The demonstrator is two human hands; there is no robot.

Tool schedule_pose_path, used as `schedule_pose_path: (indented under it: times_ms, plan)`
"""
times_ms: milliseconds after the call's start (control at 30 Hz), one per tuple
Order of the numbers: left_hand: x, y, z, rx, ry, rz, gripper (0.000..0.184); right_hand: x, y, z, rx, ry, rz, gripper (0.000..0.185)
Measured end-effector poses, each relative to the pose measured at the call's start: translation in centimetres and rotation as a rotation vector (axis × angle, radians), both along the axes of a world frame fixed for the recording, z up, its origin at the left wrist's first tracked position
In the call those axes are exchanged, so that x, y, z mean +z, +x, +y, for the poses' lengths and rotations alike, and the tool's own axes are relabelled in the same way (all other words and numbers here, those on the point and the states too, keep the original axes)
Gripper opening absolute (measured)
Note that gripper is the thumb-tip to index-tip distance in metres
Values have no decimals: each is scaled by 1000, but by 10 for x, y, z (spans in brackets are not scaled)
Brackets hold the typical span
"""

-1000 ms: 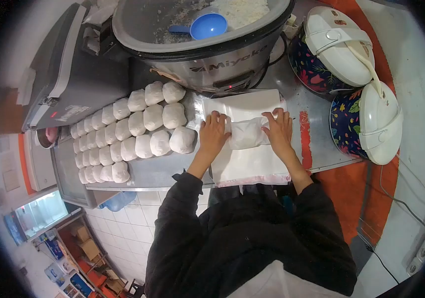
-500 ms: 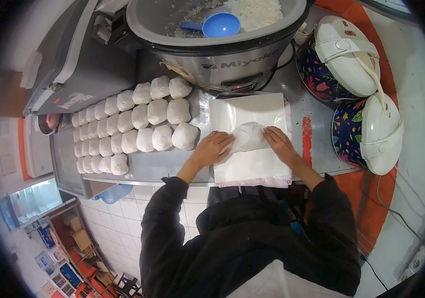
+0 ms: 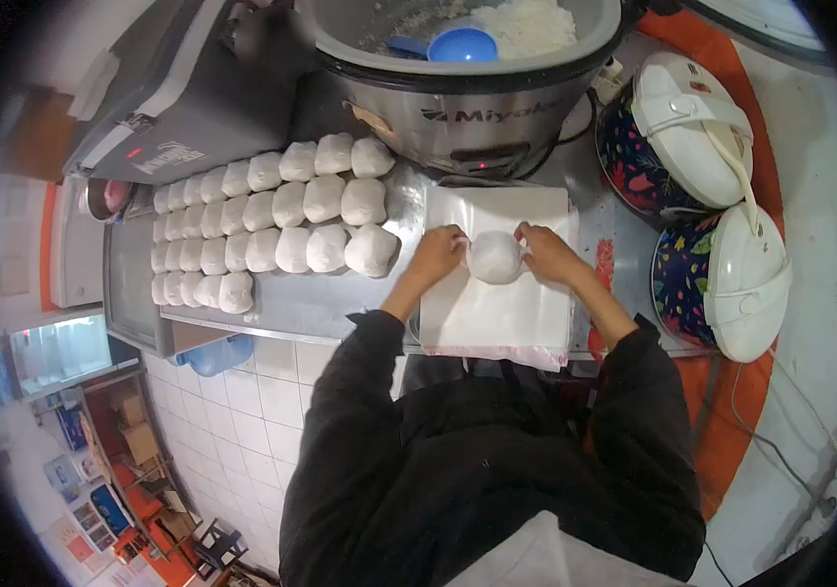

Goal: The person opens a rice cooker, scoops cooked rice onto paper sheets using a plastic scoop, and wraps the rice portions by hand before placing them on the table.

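A rounded white paper-wrapped bundle [image 3: 494, 258] rests on a stack of white wrapping paper [image 3: 497, 323] in front of me. My left hand [image 3: 437, 253] pinches the paper at the bundle's left end. At its right end my right hand [image 3: 549, 254] has its fingers closed on the paper there. What lies inside the bundle is hidden by the wrapping. To the left, rows of similar wrapped bundles [image 3: 288, 205] sit close together on the metal table [image 3: 311, 323].
Behind the paper stands a large rice cooker [image 3: 477, 108] with white rice [image 3: 536, 29] and a blue scoop [image 3: 462, 45] inside. Two patterned containers with white lids [image 3: 746, 284] stand at the right. A grey cooler box [image 3: 194, 117] is at the back left.
The bundle has gone from a wide, flatter fold to a compact round shape. Both hands have shifted from lying along its sides to pinching its two ends. The camera view has moved slightly.
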State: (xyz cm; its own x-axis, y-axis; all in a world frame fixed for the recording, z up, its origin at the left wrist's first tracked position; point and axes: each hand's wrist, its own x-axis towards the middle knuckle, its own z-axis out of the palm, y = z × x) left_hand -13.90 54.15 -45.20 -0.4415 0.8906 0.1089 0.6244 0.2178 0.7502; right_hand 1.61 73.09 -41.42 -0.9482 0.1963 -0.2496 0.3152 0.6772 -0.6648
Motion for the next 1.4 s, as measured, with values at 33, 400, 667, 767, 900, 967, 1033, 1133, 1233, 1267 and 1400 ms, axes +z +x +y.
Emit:
schedule_pose_path:
  times_ms: [33,400,667,767,900,967,1033,1133,1233,1267,1400]
  plan:
    - [5,3,6,33,11,73,17,5,-1,-4,10,5,12,27]
    - [23,48,13,186,372,-910,21,-12,46,-45,-82,4,505,35]
    - [15,87,4,315,145,-273,43,6,33,-54,-254,-142,404,32]
    - [59,88,-11,358,204,-608,63,28,23,-67,-459,-157,434,21]
    - [86,71,-41,477,315,-1133,60,37,8,-89,-695,-725,342,10]
    - [106,61,-62,229,272,-843,59,25,-3,-109,-577,-1563,464,28]
    - [123,53,-81,247,312,-637,59,57,-26,-144,-669,-1578,207,35]
    - [130,43,-112,300,355,-550,55,72,-51,-175,-579,-1550,-185,35]
    - [132,40,-155,481,212,-683,59,67,-74,-195,-375,-1457,-249,25]
    - [129,35,-169,571,217,-735,60,52,-84,-201,-248,-880,90,32]
    - [96,-33,-236,1053,135,-419,64,114,-129,-198,-172,-445,434,50]
